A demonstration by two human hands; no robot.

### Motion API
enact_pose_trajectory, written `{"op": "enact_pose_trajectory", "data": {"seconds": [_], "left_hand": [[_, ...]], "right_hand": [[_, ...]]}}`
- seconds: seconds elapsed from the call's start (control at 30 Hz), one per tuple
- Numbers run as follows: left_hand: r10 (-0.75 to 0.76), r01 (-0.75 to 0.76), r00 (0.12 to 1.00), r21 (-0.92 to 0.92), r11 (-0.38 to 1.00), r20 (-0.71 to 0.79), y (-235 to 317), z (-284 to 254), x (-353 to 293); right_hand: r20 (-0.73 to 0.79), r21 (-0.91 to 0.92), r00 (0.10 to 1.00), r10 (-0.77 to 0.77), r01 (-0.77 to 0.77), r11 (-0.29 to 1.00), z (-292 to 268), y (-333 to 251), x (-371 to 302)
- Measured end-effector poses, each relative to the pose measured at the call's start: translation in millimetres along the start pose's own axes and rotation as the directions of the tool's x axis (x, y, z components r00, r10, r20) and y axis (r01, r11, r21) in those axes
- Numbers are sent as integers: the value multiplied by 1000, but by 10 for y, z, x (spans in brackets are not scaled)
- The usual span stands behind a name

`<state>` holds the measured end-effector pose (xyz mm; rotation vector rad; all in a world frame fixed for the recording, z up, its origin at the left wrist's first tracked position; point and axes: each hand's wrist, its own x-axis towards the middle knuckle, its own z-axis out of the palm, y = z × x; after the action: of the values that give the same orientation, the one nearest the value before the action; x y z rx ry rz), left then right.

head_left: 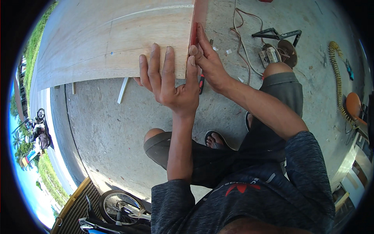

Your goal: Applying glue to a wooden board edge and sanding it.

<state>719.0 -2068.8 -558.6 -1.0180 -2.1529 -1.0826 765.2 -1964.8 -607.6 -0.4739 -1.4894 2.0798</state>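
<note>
A broad plywood panel point(113, 35) fills the upper left, with a red-painted side point(201, 13) along its right edge. My left hand point(171, 87) lies over the panel's near right corner. Its fingers are spread flat on the plywood and the thumb points up beside the edge. Against the red side rests my right hand point(213, 68), fingers stretched along it and thumb up near the plywood's edge. The two thumbs are close together. Below the corner, a red-and-black handle point(201, 84) shows between my hands; the rest of it is hidden.
Loose cords point(243, 46) run over the concrete floor toward a tool with a round disc point(288, 52) by my right knee. A coiled yellow hose point(334, 78) lies farther right. One wood strip point(123, 90) pokes out below the panel. A parked motorcycle point(120, 208) stands lower left.
</note>
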Motion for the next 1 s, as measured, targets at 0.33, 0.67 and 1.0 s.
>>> {"op": "enact_pose_trajectory", "data": {"seconds": [0.33,0.67,1.0], "left_hand": [[-10,10,1000,9,1000,-4,15,8,0],[-64,63,998,-67,996,-18,-80,73,-69],[-59,58,998,-55,997,-30,-81,87,-72]], "right_hand": [[-52,62,998,33,-30,998,64,-15,29],[-94,131,995,-10,23,991,89,-2,85],[-138,144,990,-28,48,988,85,-33,176]]}}
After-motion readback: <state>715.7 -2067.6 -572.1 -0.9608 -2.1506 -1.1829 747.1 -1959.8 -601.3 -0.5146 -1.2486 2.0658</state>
